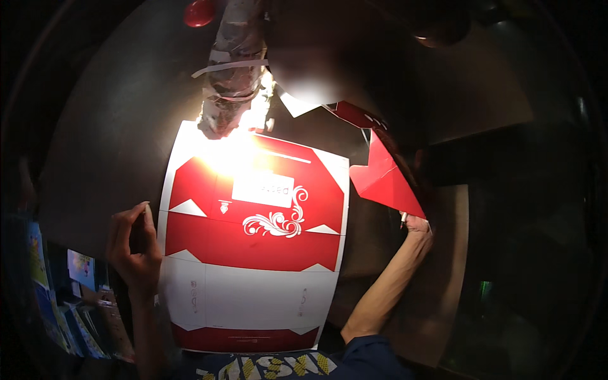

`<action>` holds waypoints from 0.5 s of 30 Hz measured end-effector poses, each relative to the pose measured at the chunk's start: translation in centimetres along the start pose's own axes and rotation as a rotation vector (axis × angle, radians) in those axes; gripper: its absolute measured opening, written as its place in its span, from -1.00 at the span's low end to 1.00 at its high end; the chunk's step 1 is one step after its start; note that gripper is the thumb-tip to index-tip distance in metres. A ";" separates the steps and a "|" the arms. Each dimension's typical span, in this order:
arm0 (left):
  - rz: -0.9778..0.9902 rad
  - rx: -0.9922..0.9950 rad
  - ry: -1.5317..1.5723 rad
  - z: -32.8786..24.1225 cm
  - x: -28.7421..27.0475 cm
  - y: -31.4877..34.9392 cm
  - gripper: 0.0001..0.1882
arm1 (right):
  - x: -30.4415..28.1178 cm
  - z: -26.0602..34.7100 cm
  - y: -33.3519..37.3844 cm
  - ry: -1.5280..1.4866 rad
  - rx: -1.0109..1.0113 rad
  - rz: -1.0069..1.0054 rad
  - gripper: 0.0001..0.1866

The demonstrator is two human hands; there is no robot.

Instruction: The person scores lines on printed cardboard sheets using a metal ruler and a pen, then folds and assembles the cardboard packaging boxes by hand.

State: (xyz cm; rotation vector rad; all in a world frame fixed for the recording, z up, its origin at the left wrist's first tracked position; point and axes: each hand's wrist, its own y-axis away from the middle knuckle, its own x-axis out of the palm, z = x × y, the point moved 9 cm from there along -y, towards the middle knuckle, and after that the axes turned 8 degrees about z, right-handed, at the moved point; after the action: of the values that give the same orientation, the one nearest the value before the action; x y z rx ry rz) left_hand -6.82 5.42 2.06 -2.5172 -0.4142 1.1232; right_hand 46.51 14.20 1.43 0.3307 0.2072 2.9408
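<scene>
A large printed red and white card sheet (253, 253) with a white swirl pattern and white corner triangles lies in front of me, its lower edge against my shirt. My left hand (135, 247) is raised beside its left edge, thumb and forefinger tips brought together in a pinch. Whatever is between those tips, if anything, is too small to make out. Off the right side of the sheet, my right hand (418, 224) is closed at the lower tip of a red card piece (380, 174). A small white bit shows at its fingers; most of the fingers are hidden.
A column wrapped in crumpled film (234, 69) stands at the sheet's far edge, with a glaring light at its base. A red ball-shaped knob (199, 12) is at the top. Books or packets (79, 320) stand at lower left. Much of the right side is dark.
</scene>
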 end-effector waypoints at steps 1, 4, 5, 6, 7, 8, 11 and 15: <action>-0.005 0.003 0.010 0.0 0.0 0.1 -0.86 | 0.3 0.2 0.3 0.005 -0.012 -0.001 -0.58; 0.021 0.021 -0.025 -0.2 0.4 0.2 -0.86 | 0.3 1.0 1.6 0.025 -0.047 -0.007 -0.58; 0.017 0.023 -0.030 -0.3 0.4 0.2 -0.86 | 0.5 1.2 2.2 0.035 -0.056 -0.009 -0.58; 0.008 0.039 -0.022 -0.5 0.4 0.3 -0.87 | 0.7 1.4 2.7 0.046 -0.065 -0.009 -0.57; 0.000 0.054 -0.016 -0.5 0.4 0.4 -0.87 | 0.8 1.6 3.1 0.056 -0.070 -0.009 -0.57; -0.004 0.056 -0.005 -0.4 0.4 0.4 -0.87 | 0.8 1.7 3.5 0.069 -0.075 -0.016 -0.57; 0.116 -0.153 0.192 -0.3 0.4 -0.4 -0.83 | 0.8 2.3 4.9 0.117 -0.101 -0.029 -0.56; 0.161 -0.033 0.223 -4.5 -0.4 -0.8 -0.76 | 1.6 3.3 7.4 0.240 -0.136 -0.029 -0.56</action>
State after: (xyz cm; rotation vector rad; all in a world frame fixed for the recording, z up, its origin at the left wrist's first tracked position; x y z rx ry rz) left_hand -3.74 5.09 5.47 -2.7068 -0.1747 0.8810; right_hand 44.62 7.68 6.15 -0.0439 0.0412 2.9403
